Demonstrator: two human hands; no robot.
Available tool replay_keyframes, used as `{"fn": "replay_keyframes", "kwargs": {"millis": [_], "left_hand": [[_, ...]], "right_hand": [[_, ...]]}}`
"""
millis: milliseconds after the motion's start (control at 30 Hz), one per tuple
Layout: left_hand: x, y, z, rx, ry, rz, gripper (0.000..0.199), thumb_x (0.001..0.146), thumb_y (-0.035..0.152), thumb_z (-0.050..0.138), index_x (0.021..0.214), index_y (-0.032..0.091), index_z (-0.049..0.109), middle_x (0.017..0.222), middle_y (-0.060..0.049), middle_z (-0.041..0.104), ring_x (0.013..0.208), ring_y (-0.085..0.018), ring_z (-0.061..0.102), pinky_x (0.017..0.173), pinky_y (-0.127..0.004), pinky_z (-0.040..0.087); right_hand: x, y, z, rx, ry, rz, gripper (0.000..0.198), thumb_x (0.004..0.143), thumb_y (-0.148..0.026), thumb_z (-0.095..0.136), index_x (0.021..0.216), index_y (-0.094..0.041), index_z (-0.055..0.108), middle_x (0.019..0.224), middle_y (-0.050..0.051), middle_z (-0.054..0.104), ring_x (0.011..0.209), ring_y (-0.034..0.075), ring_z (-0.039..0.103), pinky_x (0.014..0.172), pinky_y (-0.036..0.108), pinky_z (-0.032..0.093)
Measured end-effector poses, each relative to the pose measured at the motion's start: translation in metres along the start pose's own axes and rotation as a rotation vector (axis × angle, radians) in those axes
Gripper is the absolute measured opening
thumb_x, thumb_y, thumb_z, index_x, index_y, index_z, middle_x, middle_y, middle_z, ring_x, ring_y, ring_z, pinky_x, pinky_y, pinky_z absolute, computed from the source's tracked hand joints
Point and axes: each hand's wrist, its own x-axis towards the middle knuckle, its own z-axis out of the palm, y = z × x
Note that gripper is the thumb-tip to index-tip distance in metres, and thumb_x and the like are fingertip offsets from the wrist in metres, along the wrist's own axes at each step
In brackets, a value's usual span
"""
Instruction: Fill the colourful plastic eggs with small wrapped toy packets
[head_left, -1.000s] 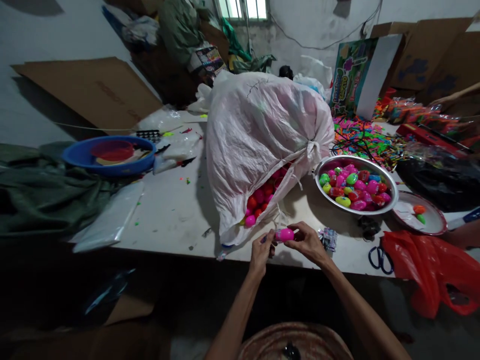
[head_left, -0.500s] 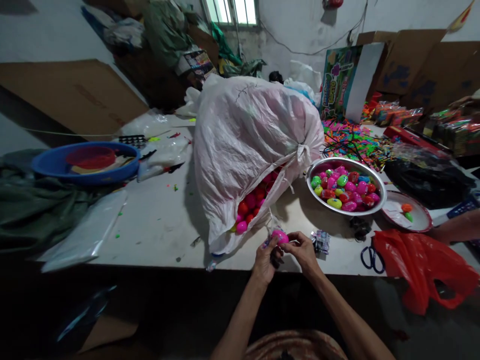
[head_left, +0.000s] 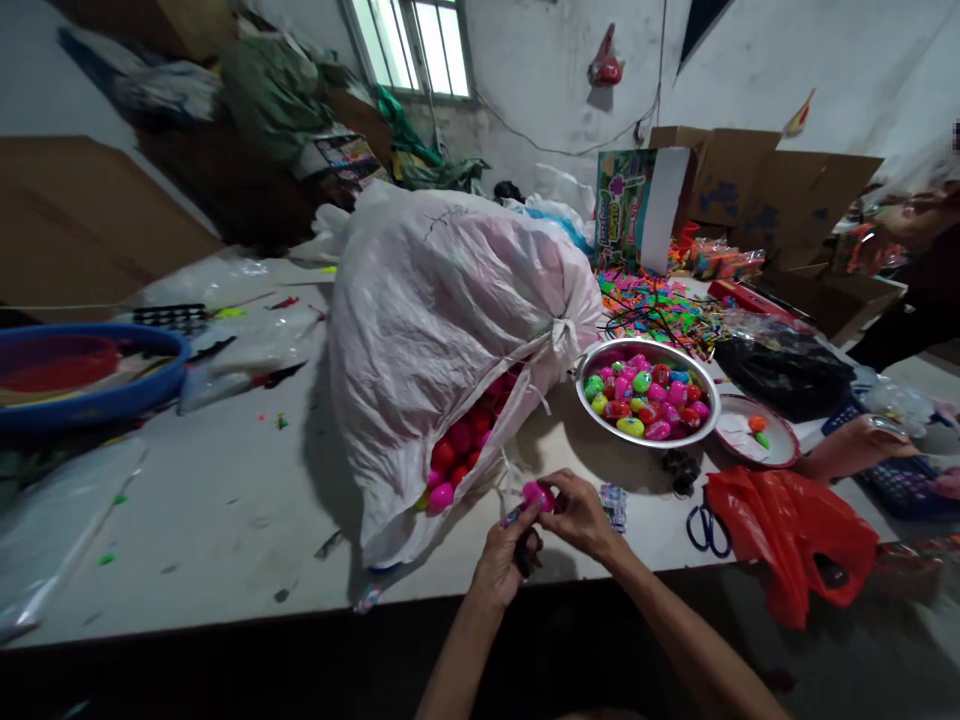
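Note:
A pink plastic egg (head_left: 535, 494) is held between my two hands at the front of the table. My left hand (head_left: 499, 565) is closed on it from the left. A small printed piece (head_left: 513, 516) shows at its fingers, and a dark item (head_left: 529, 552) that I cannot make out sits at the palm. My right hand (head_left: 583, 515) pinches the egg's right side. Just beyond them, a big white sack (head_left: 457, 290) lies with its mouth partly open on red and pink eggs (head_left: 442, 470). Printed strips (head_left: 613, 507) lie right of my right hand.
A steel bowl (head_left: 711, 425) of colourful eggs stands right of the sack. Scissors (head_left: 708, 530) and a red plastic bag (head_left: 795, 530) lie near the front edge. A plate (head_left: 789, 450) sits behind them. Another person's arm (head_left: 851, 447) reaches in from the right. A blue basin (head_left: 150, 375) stands left.
The view has swung to the right and up, so the table things sit further left. My hands still hold the pink egg, with the right fingers now further over it.

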Motion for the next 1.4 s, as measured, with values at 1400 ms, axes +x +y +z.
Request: {"fn": "replay_keyframes", "kwargs": {"millis": [1400], "left_hand": [[-0.024,0.030,-0.054,0.285,0.379,0.481,0.033,0.048,0.036,0.081,0.059,0.014,0.059,0.046,0.004,0.051,0.039,-0.008,0.046,0.039,-0.019,0.037]], "right_hand": [[0.002,-0.027,0.025,0.958,-0.340,0.544,0.019,0.062,-0.021,0.062,0.081,-0.015,0.062,0.072,0.000,0.061,0.055,0.010,0.054,0.047,0.020,0.045]]}}
